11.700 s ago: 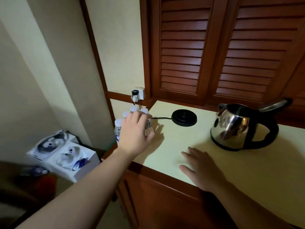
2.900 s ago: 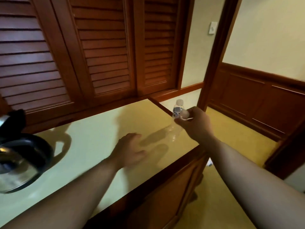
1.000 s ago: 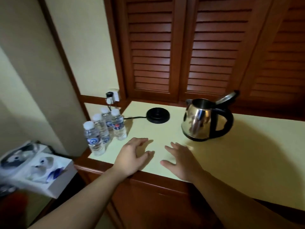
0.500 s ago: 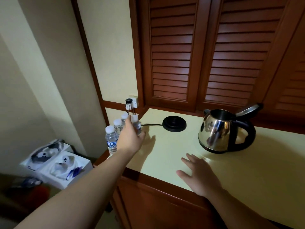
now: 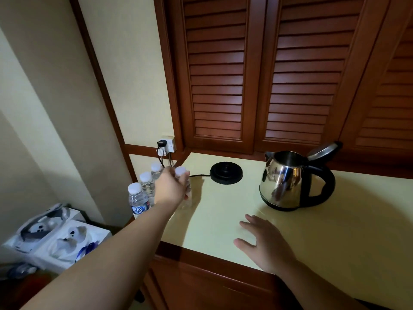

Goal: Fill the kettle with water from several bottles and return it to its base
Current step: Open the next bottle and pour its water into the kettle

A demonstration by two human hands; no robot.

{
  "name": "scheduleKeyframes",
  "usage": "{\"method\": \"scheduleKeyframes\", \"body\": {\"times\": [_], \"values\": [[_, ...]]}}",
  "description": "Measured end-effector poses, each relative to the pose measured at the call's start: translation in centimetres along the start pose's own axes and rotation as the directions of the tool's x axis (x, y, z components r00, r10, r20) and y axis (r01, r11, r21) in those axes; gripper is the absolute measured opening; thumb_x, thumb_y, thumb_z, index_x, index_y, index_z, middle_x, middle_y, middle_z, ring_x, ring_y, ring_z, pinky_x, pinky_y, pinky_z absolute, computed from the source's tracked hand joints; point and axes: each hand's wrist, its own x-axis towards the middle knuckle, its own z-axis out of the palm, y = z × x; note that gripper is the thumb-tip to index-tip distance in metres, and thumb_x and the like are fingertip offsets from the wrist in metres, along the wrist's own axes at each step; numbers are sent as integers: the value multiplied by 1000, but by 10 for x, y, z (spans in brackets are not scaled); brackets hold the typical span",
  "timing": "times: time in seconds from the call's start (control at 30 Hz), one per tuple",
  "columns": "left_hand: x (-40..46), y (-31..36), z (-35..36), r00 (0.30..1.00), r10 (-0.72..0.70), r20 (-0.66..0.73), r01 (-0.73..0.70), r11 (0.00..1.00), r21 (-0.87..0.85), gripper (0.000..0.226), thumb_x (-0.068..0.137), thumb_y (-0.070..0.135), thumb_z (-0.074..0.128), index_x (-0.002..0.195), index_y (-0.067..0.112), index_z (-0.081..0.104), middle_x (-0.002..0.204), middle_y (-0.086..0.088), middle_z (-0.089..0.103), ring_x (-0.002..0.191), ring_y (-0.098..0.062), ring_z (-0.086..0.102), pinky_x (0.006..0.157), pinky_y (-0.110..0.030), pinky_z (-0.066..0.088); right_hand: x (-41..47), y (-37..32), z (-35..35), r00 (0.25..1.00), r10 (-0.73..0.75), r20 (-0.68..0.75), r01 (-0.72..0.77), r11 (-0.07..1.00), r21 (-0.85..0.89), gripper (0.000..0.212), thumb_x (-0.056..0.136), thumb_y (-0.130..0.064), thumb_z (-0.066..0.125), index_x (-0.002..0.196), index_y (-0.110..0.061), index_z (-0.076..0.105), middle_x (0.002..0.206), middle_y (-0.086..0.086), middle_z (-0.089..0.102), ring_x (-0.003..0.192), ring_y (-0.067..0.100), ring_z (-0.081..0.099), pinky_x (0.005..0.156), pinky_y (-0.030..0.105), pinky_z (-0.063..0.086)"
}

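Observation:
A steel kettle (image 5: 283, 180) with a black handle stands on the pale yellow counter (image 5: 335, 231), lid tipped open, to the right of its black round base (image 5: 226, 175). Several small white-capped water bottles stand at the counter's left end. My left hand (image 5: 171, 187) grips one water bottle (image 5: 181, 173) from that group; its cap shows above my fingers. Three more bottles (image 5: 137, 198) stand just left of it. My right hand (image 5: 263, 245) rests flat on the counter near the front edge, fingers spread, holding nothing.
A cord runs from the base to a wall socket (image 5: 166, 145) behind the bottles. Louvred wooden doors (image 5: 257, 74) rise behind the counter. White boxes (image 5: 55, 238) lie on the floor at the left. The counter's wooden front edge (image 5: 212, 262) is close to me.
My left hand has closed round a bottle and drawn it slightly right, away from the other bottles. My right hand stays flat on the counter. The camera has shifted a little.

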Motion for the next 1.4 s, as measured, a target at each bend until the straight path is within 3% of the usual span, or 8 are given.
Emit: {"method": "scheduleKeyframes", "body": {"times": [0.17,0.43,0.6,0.73,0.9,1.1,1.23,1.4], "values": [[-9,1,22,972,181,152,-175,983,-53,39,83,53,81,101,21,67,78,-2,73,66,-20,72,55,-32,56,6,4,-18,994,105,33,-109,972,209,65,90,-55,68,149,-37,49,156,-14,45,144,5,38,120,27,27],[-35,15,64,817,406,410,-291,904,-315,24,79,40,89,100,31,81,70,0,45,63,-9,41,62,-29,34,29,-3,-86,958,102,-266,5,927,374,31,95,-34,72,120,-16,72,108,0,73,96,8,68,86,29,54],[-46,11,75,792,414,448,-273,898,-346,39,66,42,96,101,33,81,101,3,72,94,-4,65,83,-24,51,50,-36,-113,955,57,-290,26,961,276,25,88,-49,68,97,-27,76,85,-7,72,79,8,67,75,35,58],[-51,7,78,742,353,570,-198,928,-316,50,62,19,100,105,19,76,94,1,81,80,-8,71,78,-26,54,62,-66,-126,976,2,-218,12,998,65,44,80,-58,76,77,-15,70,74,2,66,70,19,64,64,38,52],[-50,-7,86,764,315,564,-210,947,-244,50,58,33,100,102,27,76,92,11,81,85,-6,76,82,-29,59,73,-89,-134,997,32,-70,-45,981,-190,45,86,-49,76,74,-9,60,69,6,59,60,20,56,52,31,36],[-47,-10,85,728,390,564,-295,921,-256,43,65,33,97,102,30,76,92,15,79,86,1,73,75,-12,52,68,-85,-150,985,-59,163,69,996,-54,13,97,-24,67,104,-16,73,98,-9,65,86,7,62,78,28,51],[-47,-10,86,731,392,558,-296,920,-258,44,66,33,97,105,30,75,93,14,79,86,4,71,70,-5,48,66,-78,-147,984,-30,175,28,999,17,44,93,-39,70,136,-31,62,124,-14,62,109,5,62,94,34,54],[-46,-8,88,720,396,571,-315,918,-239,45,64,36,98,102,32,73,91,15,79,84,3,72,69,-5,48,65,-84,-136,998,55,-7,-55,997,-52,33,89,-45,77,100,-15,67,95,0,67,87,17,65,81,44,58]]}}
